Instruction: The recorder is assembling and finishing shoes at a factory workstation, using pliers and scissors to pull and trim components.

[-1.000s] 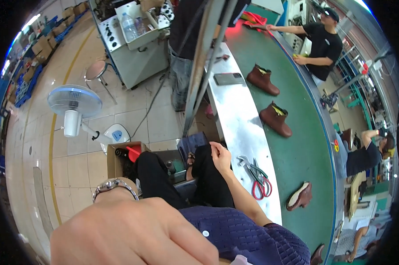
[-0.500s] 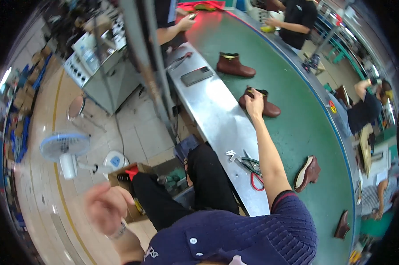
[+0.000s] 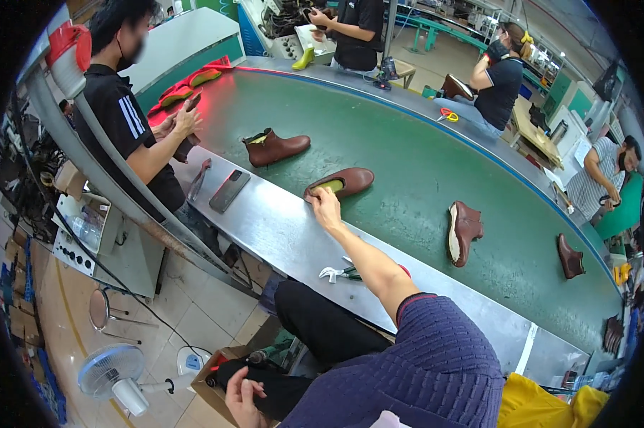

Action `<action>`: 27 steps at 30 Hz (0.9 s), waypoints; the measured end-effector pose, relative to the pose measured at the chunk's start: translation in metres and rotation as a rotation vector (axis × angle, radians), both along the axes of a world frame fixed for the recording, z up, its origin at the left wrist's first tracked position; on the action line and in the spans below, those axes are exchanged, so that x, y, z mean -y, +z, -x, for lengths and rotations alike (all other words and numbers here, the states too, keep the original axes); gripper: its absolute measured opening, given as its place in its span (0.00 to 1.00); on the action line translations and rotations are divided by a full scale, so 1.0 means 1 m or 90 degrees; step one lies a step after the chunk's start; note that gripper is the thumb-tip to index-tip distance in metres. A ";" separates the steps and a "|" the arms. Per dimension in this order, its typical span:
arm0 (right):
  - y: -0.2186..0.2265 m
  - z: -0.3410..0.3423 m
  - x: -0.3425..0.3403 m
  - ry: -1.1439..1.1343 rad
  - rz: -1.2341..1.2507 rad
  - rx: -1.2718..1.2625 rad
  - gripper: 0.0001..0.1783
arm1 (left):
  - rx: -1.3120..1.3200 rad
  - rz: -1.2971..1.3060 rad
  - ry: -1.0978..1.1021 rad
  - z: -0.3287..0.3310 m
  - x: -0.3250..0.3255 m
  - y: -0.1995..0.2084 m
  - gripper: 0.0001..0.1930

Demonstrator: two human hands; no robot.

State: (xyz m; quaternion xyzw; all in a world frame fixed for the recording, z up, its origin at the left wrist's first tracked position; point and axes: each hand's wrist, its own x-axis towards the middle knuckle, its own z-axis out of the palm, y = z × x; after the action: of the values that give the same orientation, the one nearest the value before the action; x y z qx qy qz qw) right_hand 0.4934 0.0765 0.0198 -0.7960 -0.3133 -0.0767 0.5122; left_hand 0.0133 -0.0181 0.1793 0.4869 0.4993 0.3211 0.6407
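A brown ankle boot (image 3: 354, 181) with a yellow-green lining lies tipped at the near edge of the green work surface (image 3: 407, 178), its opening toward me. My right hand (image 3: 326, 208) is closed on the rim of that opening. My left hand (image 3: 245, 396) is low by my black-trousered knee, empty, its fingers loosely bent and apart. A second brown boot (image 3: 275, 148) stands just beyond the held one. Beside my right forearm, pincers (image 3: 332, 274) lie on the metal ledge (image 3: 293, 221), partly hidden by the arm.
A phone (image 3: 230, 190) and another tool (image 3: 199, 178) rest on the ledge's far left. More brown boots (image 3: 464, 232) (image 3: 570, 255) sit along the green surface to the right. Co-workers (image 3: 133, 121) handle shoes around it. A fan (image 3: 115, 374) and stool (image 3: 100, 310) stand at left.
My view has swung, showing more of the green surface. The boot under my right hand has gone from upright to tipped, opening toward me. My left hand has come down beside my knee.
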 end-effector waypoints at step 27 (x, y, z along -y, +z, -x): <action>0.223 0.116 0.118 0.536 -0.169 -0.223 0.06 | 0.477 -0.461 -0.587 -0.096 -0.025 0.111 0.26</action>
State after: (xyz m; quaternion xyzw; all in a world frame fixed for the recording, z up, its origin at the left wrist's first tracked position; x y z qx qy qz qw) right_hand 0.3776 -0.0414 0.2426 -0.5288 -0.5051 0.2333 0.6410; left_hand 0.1098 0.0067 0.2898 0.6885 -0.1522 0.3087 0.6383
